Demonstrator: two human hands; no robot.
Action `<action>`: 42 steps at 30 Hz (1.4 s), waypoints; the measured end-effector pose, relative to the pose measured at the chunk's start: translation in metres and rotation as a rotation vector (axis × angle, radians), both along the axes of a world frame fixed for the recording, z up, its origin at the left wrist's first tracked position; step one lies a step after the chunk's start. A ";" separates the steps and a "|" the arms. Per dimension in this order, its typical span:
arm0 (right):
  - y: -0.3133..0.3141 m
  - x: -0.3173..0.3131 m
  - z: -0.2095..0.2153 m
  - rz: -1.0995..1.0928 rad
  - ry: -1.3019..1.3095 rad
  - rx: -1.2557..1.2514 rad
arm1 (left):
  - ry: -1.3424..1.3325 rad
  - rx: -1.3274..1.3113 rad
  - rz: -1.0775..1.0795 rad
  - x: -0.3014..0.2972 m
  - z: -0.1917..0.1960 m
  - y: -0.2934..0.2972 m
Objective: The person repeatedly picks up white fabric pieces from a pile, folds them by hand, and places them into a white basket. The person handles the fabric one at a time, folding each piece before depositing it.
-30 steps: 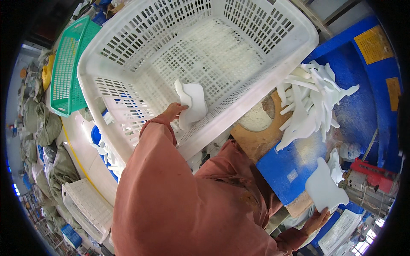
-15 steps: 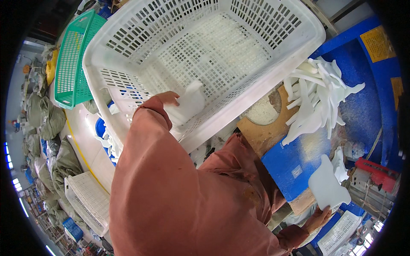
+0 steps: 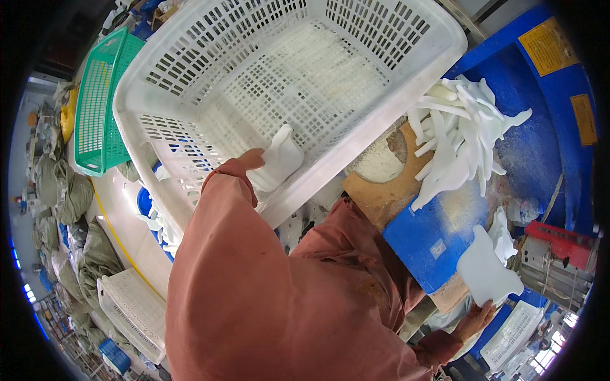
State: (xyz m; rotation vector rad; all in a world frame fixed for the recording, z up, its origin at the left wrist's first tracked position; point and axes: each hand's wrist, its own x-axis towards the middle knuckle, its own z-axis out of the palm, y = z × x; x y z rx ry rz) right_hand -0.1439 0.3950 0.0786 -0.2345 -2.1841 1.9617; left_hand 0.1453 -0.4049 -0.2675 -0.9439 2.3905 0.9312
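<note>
Left hand reaches over the near wall of the white basket, its grip closed on a white moulded piece; the piece lies just at 2 o'clock of the hand, inside the basket against that near wall, long axis running roughly 7 to 1 o'clock. Only the back of the hand shows past the sleeve, so the finger placement cannot be told. Right hand, far off at 4 o'clock, pinches the lower edge of a flat white piece held upright over the blue worktop. A heap of similar white pieces lies on the worktop at 12 o'clock of the right hand, nearer it than the left. A green basket stands at 9 o'clock of the white one.
</note>
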 end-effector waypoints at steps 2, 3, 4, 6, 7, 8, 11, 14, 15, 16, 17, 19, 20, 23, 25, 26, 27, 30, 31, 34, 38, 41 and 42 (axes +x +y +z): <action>0.001 0.001 0.000 -0.018 -0.018 0.010 | 0.043 0.013 0.018 0.004 -0.011 -0.002; 0.001 0.001 0.001 -0.031 -0.017 0.028 | 0.063 0.056 -0.004 0.005 -0.015 -0.004; 0.001 0.002 0.002 0.005 -0.011 -0.025 | 0.058 0.068 -0.035 0.003 -0.017 -0.006; 0.001 0.003 0.003 0.001 0.002 0.034 | -0.018 0.099 -0.155 -0.003 -0.018 -0.006; 0.000 0.004 0.003 0.035 0.008 -0.027 | -0.084 0.069 -0.255 -0.005 -0.017 -0.005; 0.000 0.005 0.003 0.020 0.006 0.005 | -0.029 0.069 -0.185 -0.011 -0.018 -0.003; -0.001 0.009 0.003 0.071 -0.002 -0.066 | -0.006 -0.004 -0.177 -0.013 -0.024 -0.001; -0.010 0.018 0.002 -0.031 0.034 -0.059 | 0.005 -0.130 -0.181 -0.002 -0.035 -0.021; -0.013 0.019 0.007 -0.102 -0.040 -0.011 | -0.025 -0.188 -0.185 0.002 -0.033 -0.037; -0.022 0.024 0.006 -0.148 -0.068 0.060 | -0.049 -0.256 -0.188 0.002 -0.027 -0.058; -0.031 0.027 0.006 -0.169 -0.072 0.048 | -0.090 -0.337 -0.192 -0.002 -0.014 -0.079; -0.054 0.031 0.007 -0.134 -0.050 -0.047 | 0.049 -0.390 -0.011 -0.026 0.041 -0.116; -0.066 0.032 0.007 -0.057 -0.030 -0.177 | 0.229 -0.330 0.137 -0.042 0.083 -0.125; -0.102 0.033 0.011 0.195 0.065 -0.447 | 0.719 -0.040 0.148 -0.094 0.244 -0.088; -0.117 0.027 0.014 0.315 0.045 -0.631 | 0.874 0.244 0.162 -0.100 0.347 -0.005; -0.122 0.025 0.018 0.276 0.034 -0.674 | 0.772 0.299 0.156 -0.106 0.384 0.047; -0.128 0.026 0.015 0.240 0.021 -0.720 | 0.785 0.435 0.056 -0.111 0.418 0.094; -0.146 0.033 0.008 0.278 -0.058 -0.826 | 0.636 0.745 -0.197 -0.132 0.433 0.240; -0.152 0.039 0.004 0.316 -0.092 -0.859 | 0.634 0.802 -0.234 -0.137 0.424 0.281; -0.171 0.057 -0.008 0.402 -0.165 -0.790 | 0.593 1.084 0.010 -0.154 0.394 0.338; -0.166 0.064 -0.005 0.477 -0.285 -0.598 | 0.615 0.955 0.063 -0.166 0.366 0.365; -0.160 0.049 0.005 0.520 -0.123 -0.498 | 0.557 0.854 -0.059 -0.171 0.367 0.363; -0.160 0.043 0.009 0.538 -0.139 -0.488 | 0.528 0.820 -0.074 -0.175 0.370 0.356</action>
